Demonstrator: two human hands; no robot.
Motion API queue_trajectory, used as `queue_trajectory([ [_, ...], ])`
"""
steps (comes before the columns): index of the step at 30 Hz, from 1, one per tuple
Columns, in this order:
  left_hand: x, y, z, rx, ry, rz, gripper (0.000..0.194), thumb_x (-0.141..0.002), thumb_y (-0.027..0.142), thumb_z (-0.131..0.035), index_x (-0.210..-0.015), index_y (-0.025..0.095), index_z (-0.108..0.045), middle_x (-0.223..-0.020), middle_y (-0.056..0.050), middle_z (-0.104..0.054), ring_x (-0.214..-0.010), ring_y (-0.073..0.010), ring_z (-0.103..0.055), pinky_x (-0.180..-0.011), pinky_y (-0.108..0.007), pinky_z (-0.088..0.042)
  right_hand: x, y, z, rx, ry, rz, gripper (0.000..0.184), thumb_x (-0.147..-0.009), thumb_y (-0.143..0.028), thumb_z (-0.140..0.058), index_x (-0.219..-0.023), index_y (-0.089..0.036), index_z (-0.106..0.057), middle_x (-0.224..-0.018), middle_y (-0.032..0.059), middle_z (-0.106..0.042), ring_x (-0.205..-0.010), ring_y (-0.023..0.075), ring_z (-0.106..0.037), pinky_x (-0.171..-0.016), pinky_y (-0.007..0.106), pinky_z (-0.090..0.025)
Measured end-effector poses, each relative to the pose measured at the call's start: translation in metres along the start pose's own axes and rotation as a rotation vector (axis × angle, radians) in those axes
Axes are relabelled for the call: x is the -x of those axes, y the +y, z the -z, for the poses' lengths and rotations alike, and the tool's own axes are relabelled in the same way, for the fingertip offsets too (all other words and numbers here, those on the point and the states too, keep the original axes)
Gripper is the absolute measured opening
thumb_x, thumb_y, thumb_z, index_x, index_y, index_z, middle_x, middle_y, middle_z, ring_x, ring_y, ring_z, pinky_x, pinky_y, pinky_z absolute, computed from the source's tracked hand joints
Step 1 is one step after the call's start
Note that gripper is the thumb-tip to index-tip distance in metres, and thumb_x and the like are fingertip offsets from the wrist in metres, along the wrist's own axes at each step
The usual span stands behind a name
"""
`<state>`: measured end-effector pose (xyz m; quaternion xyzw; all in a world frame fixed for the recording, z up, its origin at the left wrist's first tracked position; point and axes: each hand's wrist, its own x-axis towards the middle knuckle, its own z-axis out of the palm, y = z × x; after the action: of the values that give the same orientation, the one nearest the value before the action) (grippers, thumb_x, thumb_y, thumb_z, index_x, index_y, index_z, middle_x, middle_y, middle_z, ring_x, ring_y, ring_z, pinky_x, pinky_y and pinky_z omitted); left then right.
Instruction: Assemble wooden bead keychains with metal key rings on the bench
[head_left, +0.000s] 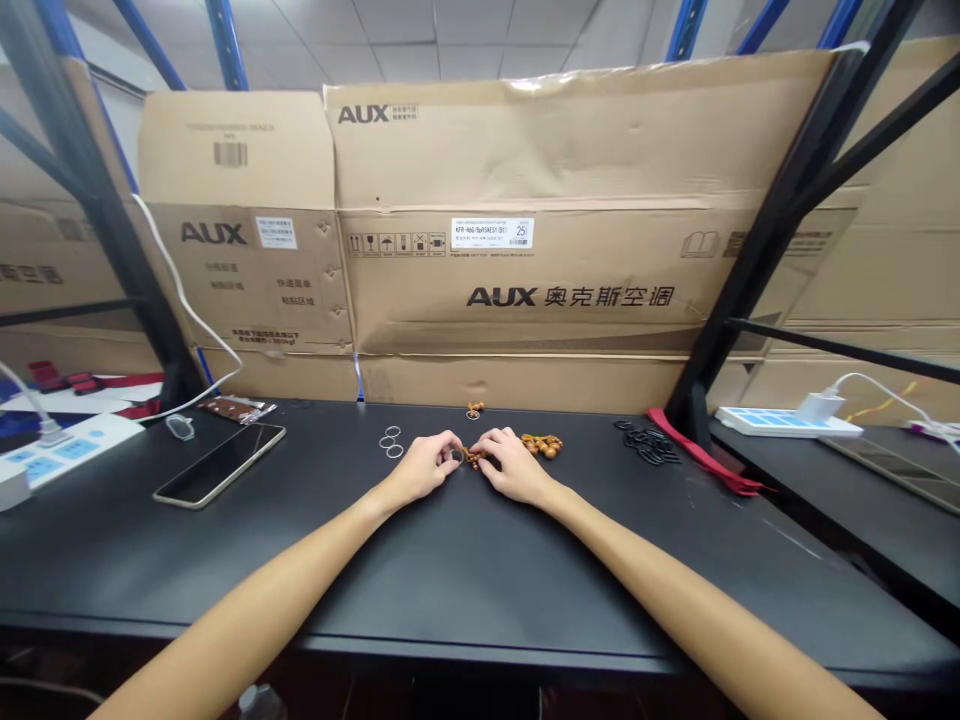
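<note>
- The left hand (427, 467) is curled, with thumb and forefinger nearly brought together; a thin silver-coloured metal ring (457, 456) is pinched at their tips.
- The right hand (516, 467) is bent palm-down, with a small glossy amber-brown beaded piece (472, 458) held at the tips of thumb and fingers; the exact grip is partly hidden.
- Ring and beaded piece are held close together between the hands, near the middle of the black worktop (480, 580).
- Just beyond the right hand, a heap of amber-brown rounded pieces (544, 446) is seen.
- To the left of the left hand, three silver-coloured metal rings (393, 446) are laid.
- Beyond both hands, an amber-brown piece with a ring (475, 409) is placed near the cardboard (525, 380).
</note>
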<state>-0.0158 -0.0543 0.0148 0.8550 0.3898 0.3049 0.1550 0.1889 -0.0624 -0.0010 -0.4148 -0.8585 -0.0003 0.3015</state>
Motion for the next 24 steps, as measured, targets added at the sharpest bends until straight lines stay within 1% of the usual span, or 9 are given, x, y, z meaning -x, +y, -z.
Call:
queue_trajectory([
  [2,0.0004,0.0002,-0.0010,-0.010,0.028,-0.004,0.016,-0.080,0.020,-0.057,-0.096,0.019,-0.058,-0.068,0.003,-0.058,-0.061,-0.0123,-0.053,-0.062,-0.024,-0.044,-0.0002,0.0003,-0.0002,-0.003,-0.003,0.000,0.020,-0.088,-0.019,-0.048,-0.100,-0.019,-0.064,-0.100,0.0067,-0.060,-0.092,0.0200,-0.047,-0.087,0.035,-0.041],
  [5,0.0009,0.0010,-0.0012,-0.070,0.056,-0.028,0.016,-0.080,0.020,-0.059,-0.096,0.019,-0.059,-0.070,0.001,-0.060,-0.065,-0.0139,-0.056,-0.065,-0.025,-0.045,-0.0005,0.0004,-0.0001,-0.007,-0.003,0.000,0.020,-0.088,-0.020,-0.048,-0.100,-0.019,-0.064,-0.098,0.0069,-0.060,-0.092,0.0198,-0.047,-0.087,0.034,-0.041],
  [9,0.0023,0.0039,-0.0004,-0.168,0.051,-0.088,0.016,-0.081,0.022,-0.060,-0.097,0.020,-0.063,-0.078,-0.001,-0.064,-0.073,-0.0163,-0.060,-0.072,-0.027,-0.046,-0.0010,0.0007,-0.0005,-0.019,0.006,0.010,0.018,-0.088,-0.018,-0.048,-0.096,-0.018,-0.064,-0.097,0.0066,-0.060,-0.091,0.0198,-0.047,-0.086,0.034,-0.041],
  [12,0.0030,0.0059,-0.0010,-0.169,0.025,-0.132,0.016,-0.082,0.022,-0.059,-0.097,0.020,-0.067,-0.083,-0.003,-0.068,-0.077,-0.0170,-0.063,-0.076,-0.027,-0.047,-0.0014,0.0021,-0.0019,-0.037,0.009,0.021,0.017,-0.089,-0.017,-0.048,-0.094,-0.018,-0.064,-0.094,0.0067,-0.060,-0.089,0.0197,-0.047,-0.085,0.034,-0.041],
  [14,0.0030,0.0066,-0.0017,-0.118,0.005,-0.143,0.016,-0.082,0.020,-0.058,-0.095,0.019,-0.069,-0.087,-0.004,-0.071,-0.078,-0.0170,-0.065,-0.076,-0.026,-0.048,-0.0017,0.0029,-0.0026,-0.058,0.009,0.025,0.016,-0.089,-0.017,-0.048,-0.093,-0.018,-0.064,-0.092,0.0066,-0.061,-0.088,0.0197,-0.047,-0.083,0.035,-0.042],
  [16,0.0027,0.0067,-0.0022,-0.027,0.008,-0.126,0.017,-0.082,0.018,-0.057,-0.094,0.018,-0.070,-0.088,-0.004,-0.072,-0.078,-0.0164,-0.066,-0.076,-0.025,-0.049,-0.0018,0.0031,-0.0028,-0.082,0.013,0.028,0.015,-0.090,-0.017,-0.048,-0.092,-0.019,-0.063,-0.090,0.0063,-0.061,-0.086,0.0196,-0.048,-0.082,0.034,-0.042],
  [21,0.0011,0.0061,-0.0014,0.241,0.046,0.015,0.018,-0.078,0.017,-0.060,-0.094,0.016,-0.068,-0.083,-0.004,-0.073,-0.076,-0.0165,-0.069,-0.076,-0.026,-0.052,-0.0022,0.0002,-0.0020,-0.136,0.051,0.030,0.015,-0.091,-0.019,-0.046,-0.091,-0.020,-0.062,-0.087,0.0052,-0.062,-0.083,0.0190,-0.049,-0.078,0.034,-0.043],
  [24,0.0003,0.0059,-0.0008,0.336,0.059,0.088,0.017,-0.074,0.017,-0.062,-0.090,0.014,-0.066,-0.076,-0.004,-0.073,-0.069,-0.0164,-0.068,-0.068,-0.026,-0.054,-0.0027,-0.0019,-0.0021,-0.166,0.080,0.024,0.013,-0.091,-0.020,-0.047,-0.090,-0.020,-0.061,-0.085,0.0046,-0.063,-0.081,0.0184,-0.051,-0.076,0.033,-0.043],
])
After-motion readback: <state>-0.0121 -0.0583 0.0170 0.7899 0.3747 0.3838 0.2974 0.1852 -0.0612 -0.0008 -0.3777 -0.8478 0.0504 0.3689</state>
